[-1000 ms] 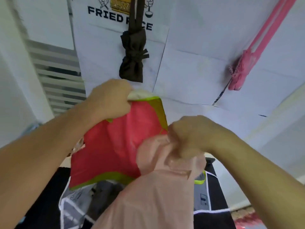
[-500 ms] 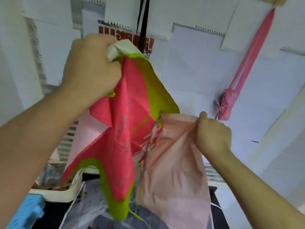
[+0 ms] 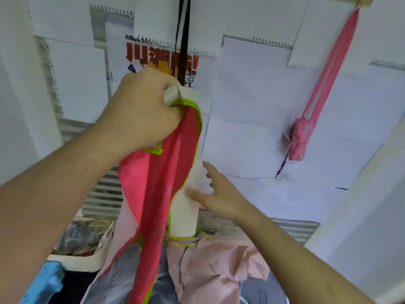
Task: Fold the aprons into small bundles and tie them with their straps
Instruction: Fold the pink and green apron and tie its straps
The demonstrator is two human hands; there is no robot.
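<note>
Red apron (image 3: 157,194), edged in lime green with a pale reverse side showing, hangs lifted above the surface, held up high at its top. The left hand (image 3: 140,110) has its fingers curled tight round the bunched top edge, so the cloth drops in a long narrow fall down to the pile below. The right hand (image 3: 219,194) is lower and to the right, well apart from the left, with fingers spread and relaxed; its fingertips lie against or just beside the pale side of the hanging cloth, gripping nothing.

Below, a pink apron (image 3: 214,266) lies crumpled on the surface, its folds touching the foot of the red one. Under both is grey printed fabric (image 3: 118,279) spread over a dark surface (image 3: 72,284). At the left stands a white tray (image 3: 74,262) of crinkled foil packets, with a blue crate (image 3: 43,281) just in front of it at the lower left corner.

The wall (image 3: 252,128) behind is covered in overlapping white paper sheets with torn perforated edges. A poster (image 3: 157,60) with red characters shows between them, crossed by a black strap (image 3: 183,40) hanging straight down. At the right a pink bundle (image 3: 299,139) hangs on the wall from its own long pink strap. Grey slats (image 3: 103,194) run along the wall's foot behind the aprons.
</note>
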